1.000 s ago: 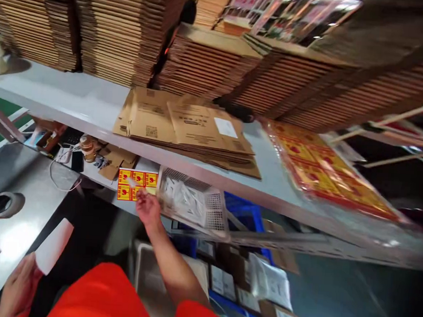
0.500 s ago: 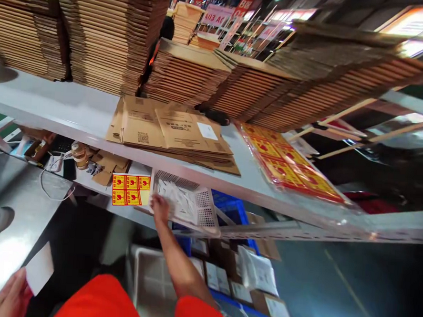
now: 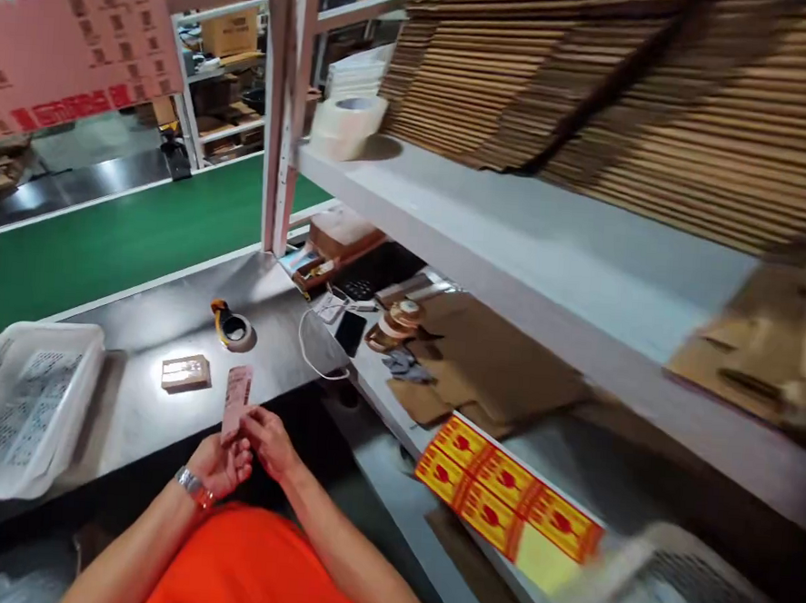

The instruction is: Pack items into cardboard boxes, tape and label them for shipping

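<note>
Both my hands meet in front of my chest over the edge of a steel worktable [image 3: 129, 412]. My left hand [image 3: 219, 463], with a watch on the wrist, and my right hand [image 3: 268, 439] pinch the lower end of a narrow pale slip of paper [image 3: 237, 400] that stands upright between them. A small brown packet [image 3: 185, 372] lies on the table just beyond the slip, and a tape roll [image 3: 234, 329] lies a little farther back.
A white perforated basket [image 3: 24, 406] sits at the table's left. A green conveyor belt [image 3: 106, 238] runs behind. To the right, a lower shelf holds a yellow-and-red sticker sheet [image 3: 506, 503], cardboard scraps, a phone [image 3: 350, 332] and cable; flat cartons are stacked on the grey shelf [image 3: 516, 245] above.
My view has swung left from the shelves to the worktable. My right hand has left the basket on the lower shelf and joined my left hand on the paper slip.
</note>
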`<state>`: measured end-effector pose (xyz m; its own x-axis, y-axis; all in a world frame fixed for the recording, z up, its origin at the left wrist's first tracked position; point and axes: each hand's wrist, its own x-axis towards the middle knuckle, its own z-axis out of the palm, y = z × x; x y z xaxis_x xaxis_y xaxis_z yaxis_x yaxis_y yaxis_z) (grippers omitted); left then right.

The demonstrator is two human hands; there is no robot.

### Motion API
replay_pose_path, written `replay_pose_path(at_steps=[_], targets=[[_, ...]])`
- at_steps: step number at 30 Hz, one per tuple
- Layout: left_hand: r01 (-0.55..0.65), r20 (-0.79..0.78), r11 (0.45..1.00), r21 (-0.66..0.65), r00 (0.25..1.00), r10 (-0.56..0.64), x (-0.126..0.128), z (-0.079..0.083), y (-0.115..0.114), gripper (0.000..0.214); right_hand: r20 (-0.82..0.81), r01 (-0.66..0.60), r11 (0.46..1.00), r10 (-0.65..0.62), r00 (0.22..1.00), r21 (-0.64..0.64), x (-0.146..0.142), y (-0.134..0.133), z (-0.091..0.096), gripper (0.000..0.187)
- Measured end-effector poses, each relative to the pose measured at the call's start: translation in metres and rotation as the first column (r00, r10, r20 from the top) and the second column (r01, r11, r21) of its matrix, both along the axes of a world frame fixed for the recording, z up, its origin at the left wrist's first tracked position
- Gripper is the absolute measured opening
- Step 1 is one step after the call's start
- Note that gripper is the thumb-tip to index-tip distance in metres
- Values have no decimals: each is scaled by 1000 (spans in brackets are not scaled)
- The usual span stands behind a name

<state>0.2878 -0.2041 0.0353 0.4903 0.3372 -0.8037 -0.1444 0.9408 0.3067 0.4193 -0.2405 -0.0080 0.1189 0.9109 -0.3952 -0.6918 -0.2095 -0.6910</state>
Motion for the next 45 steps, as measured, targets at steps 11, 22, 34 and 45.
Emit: replay_pose_path(at_steps=[11,22,34,45], targets=[[-2,-442,846,533,852,281,-151,-43,103,41,344,90,948,22,939,-306,-81,123,-69,39],[825,-828,-113,553,560,31,-130,-80,222,22,448,179,872,50,893,-455,-111,142,-97,32],[792,-986,-598,121,165,20,-112,-136,246,69,506,221,808,108,856,-546,-108,151,-123,25],[870,-985,-479,122,167,53,-85,-117,232,84,597,192,809,228,769,-556,-100,158,-128,22]])
